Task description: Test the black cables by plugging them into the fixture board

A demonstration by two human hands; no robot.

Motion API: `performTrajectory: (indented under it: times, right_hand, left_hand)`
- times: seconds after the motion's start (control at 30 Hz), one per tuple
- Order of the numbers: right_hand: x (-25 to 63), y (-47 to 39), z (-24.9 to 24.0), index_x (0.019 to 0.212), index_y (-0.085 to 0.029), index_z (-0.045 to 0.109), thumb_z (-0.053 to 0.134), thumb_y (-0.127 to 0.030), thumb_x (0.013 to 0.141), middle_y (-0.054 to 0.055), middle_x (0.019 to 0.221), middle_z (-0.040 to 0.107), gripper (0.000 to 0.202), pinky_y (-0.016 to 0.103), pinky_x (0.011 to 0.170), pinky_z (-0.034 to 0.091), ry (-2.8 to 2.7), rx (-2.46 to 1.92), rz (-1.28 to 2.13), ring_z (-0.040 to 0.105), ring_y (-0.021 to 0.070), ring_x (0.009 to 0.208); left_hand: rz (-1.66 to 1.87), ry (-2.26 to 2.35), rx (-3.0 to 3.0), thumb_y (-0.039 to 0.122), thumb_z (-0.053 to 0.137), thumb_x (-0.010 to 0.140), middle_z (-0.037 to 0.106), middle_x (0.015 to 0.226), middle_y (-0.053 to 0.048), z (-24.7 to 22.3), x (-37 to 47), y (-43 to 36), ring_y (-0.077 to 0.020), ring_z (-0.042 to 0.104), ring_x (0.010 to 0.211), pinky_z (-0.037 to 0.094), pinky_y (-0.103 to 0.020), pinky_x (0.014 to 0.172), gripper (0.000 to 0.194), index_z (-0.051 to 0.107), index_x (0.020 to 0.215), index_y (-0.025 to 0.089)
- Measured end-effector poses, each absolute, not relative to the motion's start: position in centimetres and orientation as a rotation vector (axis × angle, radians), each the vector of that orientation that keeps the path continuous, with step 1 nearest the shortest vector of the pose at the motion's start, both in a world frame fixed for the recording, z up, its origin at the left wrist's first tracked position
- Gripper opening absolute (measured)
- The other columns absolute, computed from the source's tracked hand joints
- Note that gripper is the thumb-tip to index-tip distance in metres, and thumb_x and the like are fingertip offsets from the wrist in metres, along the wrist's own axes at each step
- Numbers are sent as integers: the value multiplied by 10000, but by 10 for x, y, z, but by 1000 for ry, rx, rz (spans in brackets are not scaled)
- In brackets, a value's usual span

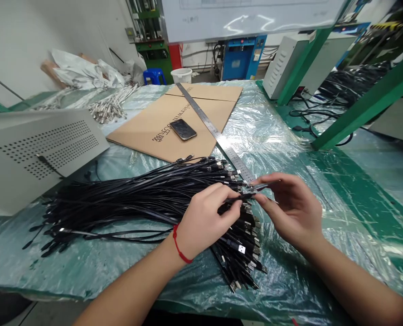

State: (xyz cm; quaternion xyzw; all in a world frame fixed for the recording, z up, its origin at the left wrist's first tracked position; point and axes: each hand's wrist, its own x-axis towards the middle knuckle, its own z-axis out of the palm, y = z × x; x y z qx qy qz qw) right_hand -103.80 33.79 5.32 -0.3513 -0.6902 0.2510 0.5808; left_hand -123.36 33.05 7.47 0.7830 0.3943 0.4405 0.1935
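Note:
A large bundle of black USB cables lies across the plastic-covered table, most metal plugs at its right end. My left hand, with a red cord at the wrist, is over that end, its thumb and fingers pinched on the end of one USB cable. Facing it from the right, my right hand holds a small shiny metal tool between thumb and fingers. The tool's tip meets the cable's end; whether it is tweezers or snips I cannot make out.
A long steel ruler lies diagonally over a cardboard sheet, beside a phone. A perforated grey metal box stands left, with pale cables behind it. Green frame posts and another metal box stand right.

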Motion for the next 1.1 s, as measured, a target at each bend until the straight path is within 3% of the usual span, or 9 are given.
performTrajectory:
  times: [0.23,0.3,0.47,0.7,0.93,1.1]
  right_hand:
    - [-1041,345,60,1143,-255,610,708,-300,934,42,1084,663,236,267,627,627,-1475,-914,893,667,127,682]
    - [-1040,345,60,1132,-249,621,714,-305,930,43,1083,667,229,280,639,630,-1487,-932,855,673,137,701]
    - [-1033,339,56,1158,-274,651,765,-196,874,39,1053,706,316,400,884,609,-1660,-823,443,698,229,965]
    - [-1030,334,56,1229,-291,644,751,-52,835,22,1075,727,473,424,853,618,-1854,-678,285,714,245,956]
    - [-1033,334,62,1198,-251,650,734,-77,862,32,1029,741,387,357,812,626,-1919,-680,211,729,216,914]
    - [-1033,332,63,1165,-299,666,749,-128,864,14,1013,746,356,385,797,631,-1944,-760,193,730,232,895]
  left_hand:
    - [1268,1043,2460,168,588,974,678,884,-20,67,-1238,331,-117,620,733,520,-250,679,225,647,1191,175]
    - [1278,1046,2522,162,580,981,684,892,-22,65,-1239,332,-124,635,770,522,-259,695,212,653,1179,174]
    - [1313,1073,2555,183,564,993,664,847,-30,65,-1240,333,-137,629,755,515,-271,667,159,661,1113,146]
    - [1250,1106,2584,200,539,1006,639,849,-28,65,-1240,333,-136,618,721,506,-266,648,146,662,1072,158]
    - [1218,1143,2641,221,508,1020,641,816,-26,65,-1239,332,-137,632,688,506,-261,619,169,661,1021,148]
    - [1150,1174,2705,236,478,1033,651,802,-33,65,-1238,331,-142,634,664,503,-267,607,209,663,993,148]
